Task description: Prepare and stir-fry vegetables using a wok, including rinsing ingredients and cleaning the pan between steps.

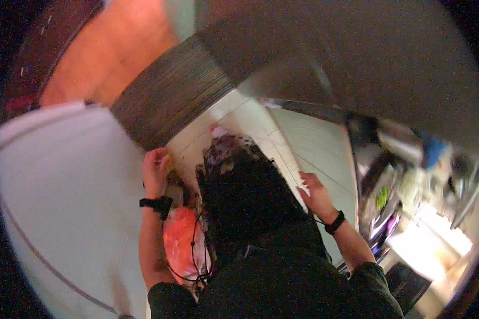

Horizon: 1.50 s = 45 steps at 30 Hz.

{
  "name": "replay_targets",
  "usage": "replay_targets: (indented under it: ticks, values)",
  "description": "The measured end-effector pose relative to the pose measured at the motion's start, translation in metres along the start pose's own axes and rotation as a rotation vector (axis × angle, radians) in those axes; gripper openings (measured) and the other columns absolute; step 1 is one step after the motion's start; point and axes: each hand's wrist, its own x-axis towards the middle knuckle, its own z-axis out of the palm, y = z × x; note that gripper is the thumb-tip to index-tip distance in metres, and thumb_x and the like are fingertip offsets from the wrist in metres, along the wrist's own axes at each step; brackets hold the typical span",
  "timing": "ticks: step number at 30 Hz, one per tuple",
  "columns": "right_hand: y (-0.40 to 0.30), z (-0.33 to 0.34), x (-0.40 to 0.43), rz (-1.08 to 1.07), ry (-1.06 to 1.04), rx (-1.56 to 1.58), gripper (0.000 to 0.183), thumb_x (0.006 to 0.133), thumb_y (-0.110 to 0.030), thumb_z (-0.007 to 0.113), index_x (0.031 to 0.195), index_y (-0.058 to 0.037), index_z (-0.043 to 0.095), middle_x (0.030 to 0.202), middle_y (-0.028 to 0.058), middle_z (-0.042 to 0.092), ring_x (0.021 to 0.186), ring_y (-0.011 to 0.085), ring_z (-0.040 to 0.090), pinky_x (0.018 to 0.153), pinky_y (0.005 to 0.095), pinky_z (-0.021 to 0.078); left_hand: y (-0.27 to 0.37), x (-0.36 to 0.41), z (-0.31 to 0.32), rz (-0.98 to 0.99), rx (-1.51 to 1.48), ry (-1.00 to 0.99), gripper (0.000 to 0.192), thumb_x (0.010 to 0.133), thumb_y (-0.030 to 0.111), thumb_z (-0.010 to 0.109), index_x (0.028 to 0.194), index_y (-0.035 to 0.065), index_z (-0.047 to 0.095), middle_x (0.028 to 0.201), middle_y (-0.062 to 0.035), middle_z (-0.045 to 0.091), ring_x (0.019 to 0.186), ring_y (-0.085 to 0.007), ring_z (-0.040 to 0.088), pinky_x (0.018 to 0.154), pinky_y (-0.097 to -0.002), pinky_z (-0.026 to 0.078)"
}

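My left hand (155, 169) is raised beside a pale wall, its fingers curled. A blurred yellowish edge shows by its fingertips, and I cannot tell whether it is held. My right hand (317, 195) hangs with fingers apart and holds nothing visible, over a pale panel (319, 139). Both wrists wear black bands. Between my left forearm and my dark clothing (251, 199) shows a red-orange and white thing (181, 239), too blurred to name. A thin black cable (192, 243) loops in front of it.
A pale wall (64, 179) fills the left side. Light floor tiles (239, 109) run ahead to a dark striped surface (175, 87). Beyond lies an orange-lit surface (119, 48). Blurred clutter stands at the right, with a blue item (435, 151) and a bright white surface (419, 247).
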Motion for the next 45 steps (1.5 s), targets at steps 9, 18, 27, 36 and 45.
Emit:
replay_targets:
  ticks: [9,18,27,36,45]
  values:
    - [0.041,0.012,-0.260,0.279,0.705,0.025,0.024,0.087,-0.023,0.065,0.077,-0.0059,0.052,0.079,0.0105,0.059,0.068,0.0333,0.060,0.058,0.0409,0.0488,0.423,-0.070,0.001,0.685,0.175,-0.374,0.031,0.078,0.009,0.072,0.066,0.0011,0.045,0.065,-0.0088,0.043,0.061,-0.0223,0.043,0.055,-0.0341,0.035]
    - [0.175,0.052,-0.553,0.910,1.379,0.448,0.046,0.095,-0.041,0.052,0.063,-0.0074,0.056,0.063,0.0160,0.056,0.062,0.0368,0.056,0.055,0.0452,0.0424,0.650,-0.315,0.177,1.201,-0.232,-0.689,0.039,0.101,0.018,0.039,0.066,0.0058,0.031,0.060,-0.0014,0.027,0.058,-0.0136,0.029,0.055,-0.0303,0.026]
    - [0.284,0.120,-0.797,1.144,1.924,0.472,0.017,0.093,-0.023,0.057,0.096,-0.0056,0.058,0.064,0.0108,0.059,0.057,0.0269,0.057,0.056,0.0361,0.0443,0.740,-0.639,0.416,0.911,-0.452,-1.416,0.031,0.103,0.021,0.041,0.128,0.0070,0.055,0.072,0.0088,0.027,0.062,-0.0020,0.024,0.054,-0.0207,0.020]
    - [0.438,0.119,-0.936,1.261,1.896,0.484,0.016,0.088,-0.013,0.061,0.101,-0.0036,0.057,0.070,0.0090,0.062,0.062,0.0226,0.061,0.059,0.0336,0.0471,0.775,-0.786,0.605,0.853,-0.320,-1.893,0.053,0.097,0.006,0.050,0.146,0.0088,0.030,0.095,0.0005,0.051,0.086,-0.0085,0.048,0.082,-0.0229,0.040]
    - [0.636,0.094,-1.039,1.347,1.469,0.078,0.051,0.080,-0.002,0.059,0.129,-0.0126,0.048,0.106,0.0142,0.055,0.096,0.0308,0.060,0.076,0.0391,0.0539,0.770,-0.852,0.710,0.782,0.089,-1.977,0.036,0.095,0.010,0.058,0.130,0.0037,0.051,0.109,-0.0050,0.062,0.101,-0.0105,0.057,0.091,-0.0243,0.042]
